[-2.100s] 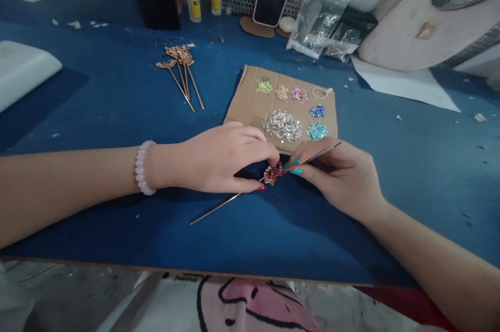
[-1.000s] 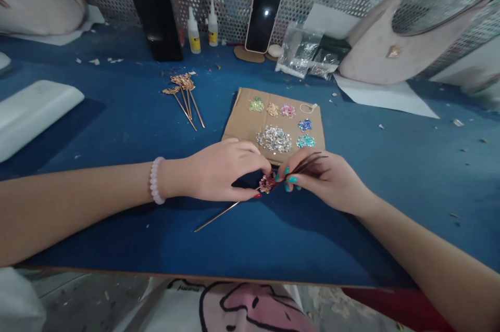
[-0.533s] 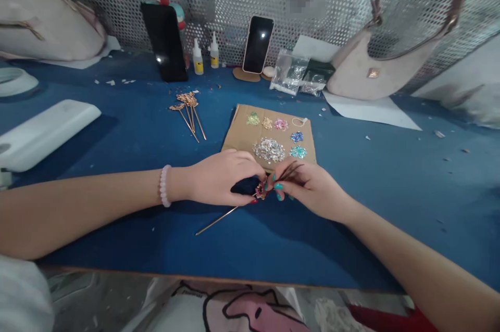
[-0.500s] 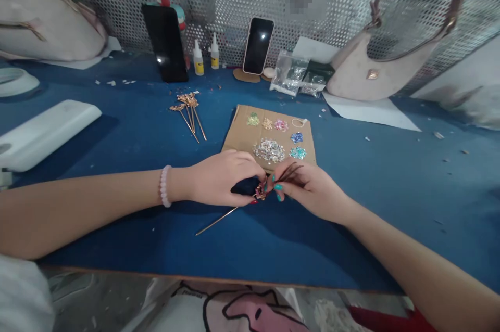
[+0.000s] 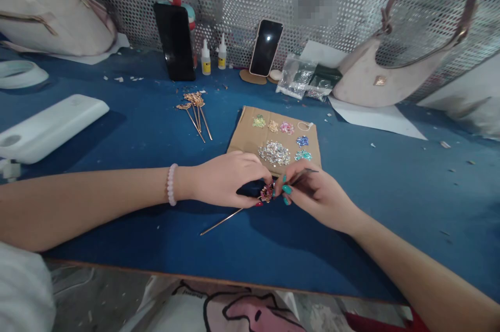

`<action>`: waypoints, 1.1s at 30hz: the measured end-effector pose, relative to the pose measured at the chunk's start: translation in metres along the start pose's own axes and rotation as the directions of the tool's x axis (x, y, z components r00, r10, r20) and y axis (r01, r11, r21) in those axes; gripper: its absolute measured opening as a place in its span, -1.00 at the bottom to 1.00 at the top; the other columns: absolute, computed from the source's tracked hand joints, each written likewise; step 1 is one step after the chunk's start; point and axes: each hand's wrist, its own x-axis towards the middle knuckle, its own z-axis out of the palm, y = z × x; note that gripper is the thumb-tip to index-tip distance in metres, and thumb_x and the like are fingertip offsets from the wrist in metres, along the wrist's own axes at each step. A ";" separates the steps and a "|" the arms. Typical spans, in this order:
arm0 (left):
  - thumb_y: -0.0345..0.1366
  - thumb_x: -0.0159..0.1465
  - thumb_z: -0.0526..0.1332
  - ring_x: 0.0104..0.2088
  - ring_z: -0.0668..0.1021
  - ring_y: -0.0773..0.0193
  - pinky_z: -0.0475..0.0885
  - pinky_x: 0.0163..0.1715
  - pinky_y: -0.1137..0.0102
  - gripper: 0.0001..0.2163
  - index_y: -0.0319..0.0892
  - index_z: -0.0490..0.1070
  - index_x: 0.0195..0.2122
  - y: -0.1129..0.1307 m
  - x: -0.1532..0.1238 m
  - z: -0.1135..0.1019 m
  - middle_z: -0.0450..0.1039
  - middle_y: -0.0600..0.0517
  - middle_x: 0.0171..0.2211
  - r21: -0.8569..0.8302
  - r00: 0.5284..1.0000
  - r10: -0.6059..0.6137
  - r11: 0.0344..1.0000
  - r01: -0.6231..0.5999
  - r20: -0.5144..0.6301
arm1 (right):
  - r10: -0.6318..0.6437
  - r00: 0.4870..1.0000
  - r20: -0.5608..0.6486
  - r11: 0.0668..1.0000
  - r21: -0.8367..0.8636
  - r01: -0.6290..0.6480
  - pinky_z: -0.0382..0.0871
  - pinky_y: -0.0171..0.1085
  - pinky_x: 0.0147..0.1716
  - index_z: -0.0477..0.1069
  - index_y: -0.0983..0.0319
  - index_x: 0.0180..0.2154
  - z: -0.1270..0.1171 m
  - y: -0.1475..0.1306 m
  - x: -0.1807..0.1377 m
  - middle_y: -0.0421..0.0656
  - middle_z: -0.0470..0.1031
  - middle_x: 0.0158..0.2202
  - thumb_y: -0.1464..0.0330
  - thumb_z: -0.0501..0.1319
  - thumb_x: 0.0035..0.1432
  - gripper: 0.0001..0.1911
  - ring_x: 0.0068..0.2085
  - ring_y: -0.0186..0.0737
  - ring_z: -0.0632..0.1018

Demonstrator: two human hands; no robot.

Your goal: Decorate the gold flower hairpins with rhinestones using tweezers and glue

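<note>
My left hand (image 5: 222, 181) pinches the flower-shaped head of a gold hairpin (image 5: 221, 221) between thumb and fingertips, and the long pin slants down to the left over the blue table. Pink and gold details show on the flower (image 5: 267, 192). Close against its right side, my right hand (image 5: 318, 194) is closed around slim dark tweezers (image 5: 311, 170), mostly hidden by the fingers; their tips cannot be made out. Just beyond both hands lies a cardboard piece (image 5: 244, 137) bearing small piles of rhinestones: silver (image 5: 274, 153), teal (image 5: 303, 155), blue (image 5: 302, 141), pink (image 5: 287, 128), yellow and green.
Several gold hairpins (image 5: 197, 113) lie at the back left. Behind them stand a black phone (image 5: 175, 43), two glue bottles (image 5: 206, 59) and another phone (image 5: 266, 48). Plastic bags (image 5: 297, 77) and a handbag (image 5: 380, 79) are at the back right; a white power bank (image 5: 54, 126) lies left.
The whole view has shifted slightly, moving the scene to the right. My right hand has turned a little, so less of the tweezers shows. My left hand keeps its pinch on the hairpin.
</note>
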 end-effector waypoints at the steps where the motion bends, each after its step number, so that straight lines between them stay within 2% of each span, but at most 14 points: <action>1: -0.33 0.14 0.28 -0.11 0.45 0.19 0.31 -0.13 0.36 -0.73 -0.20 0.34 -0.13 0.000 0.000 0.000 0.47 -0.02 -0.19 0.003 1.000 0.003 1.000 -0.003 -0.004 | 0.005 1.000 0.001 0.999 -0.036 -0.005 0.42 -0.34 -0.43 0.23 0.20 -0.32 0.000 -0.001 0.000 -0.17 0.43 -0.40 0.51 0.09 0.12 -0.90 -0.39 -0.33 0.51; 8: -0.32 0.13 0.29 -0.12 0.46 0.18 0.32 -0.16 0.35 -0.72 -0.21 0.35 -0.13 -0.002 0.000 0.001 0.47 -0.03 -0.20 0.020 1.000 0.003 1.000 -0.003 -0.013 | 0.030 1.000 0.002 0.994 -0.102 -0.030 0.41 -0.34 -0.48 0.23 0.20 -0.29 0.003 -0.001 -0.001 -0.20 0.45 -0.43 0.41 0.10 0.17 -0.96 -0.47 -0.37 0.49; 14: -0.30 0.22 0.20 -0.09 0.43 0.18 0.31 -0.08 0.32 -0.83 -0.18 0.43 -0.17 -0.006 0.000 0.003 0.47 -0.01 -0.08 0.097 0.991 0.130 0.987 -0.131 0.016 | 0.040 0.999 0.009 0.996 -0.085 -0.039 0.44 -0.30 -0.45 0.22 0.18 -0.26 0.005 -0.001 -0.002 -0.20 0.46 -0.41 0.37 0.08 0.20 -0.95 -0.42 -0.33 0.52; 18: -0.25 0.29 0.14 -0.07 0.42 0.15 0.31 -0.12 0.30 -0.81 -0.16 0.47 -0.16 -0.006 -0.002 0.002 0.46 -0.01 -0.05 0.191 0.985 0.168 0.966 -0.174 0.045 | 0.017 1.000 0.004 0.996 -0.092 -0.016 0.43 -0.32 -0.47 0.22 0.19 -0.27 0.004 -0.001 -0.002 -0.20 0.47 -0.41 0.39 0.08 0.19 -0.95 -0.45 -0.36 0.51; 23: -0.23 0.34 0.06 -0.05 0.42 0.16 0.25 -0.20 0.29 -0.78 -0.11 0.45 -0.11 -0.004 -0.003 0.001 0.45 0.00 -0.03 0.303 0.979 0.192 0.931 -0.205 0.072 | -0.039 0.999 0.010 0.991 -0.125 0.040 0.45 -0.35 -0.42 0.25 0.20 -0.29 0.001 -0.003 -0.003 -0.18 0.48 -0.39 0.49 0.07 0.16 -0.92 -0.40 -0.36 0.53; 28: -0.24 0.37 0.01 -0.05 0.41 0.18 0.22 -0.22 0.30 -0.76 -0.05 0.42 -0.05 -0.002 -0.002 0.000 0.42 0.01 -0.01 0.339 0.976 0.187 0.916 -0.213 0.109 | -0.056 0.998 -0.012 0.989 -0.140 0.054 0.44 -0.35 -0.41 0.25 0.20 -0.30 -0.002 -0.003 -0.003 -0.19 0.46 -0.40 0.51 0.08 0.13 -0.89 -0.39 -0.35 0.53; 33: -0.24 0.36 0.01 -0.06 0.41 0.17 0.22 -0.21 0.30 -0.77 -0.04 0.43 -0.08 -0.001 -0.002 0.000 0.41 0.00 -0.01 0.362 0.977 0.183 0.908 -0.212 0.114 | -0.040 0.999 0.002 0.989 -0.140 0.040 0.43 -0.33 -0.42 0.27 0.20 -0.31 -0.002 -0.002 -0.003 -0.19 0.45 -0.40 0.49 0.09 0.14 -0.92 -0.40 -0.34 0.51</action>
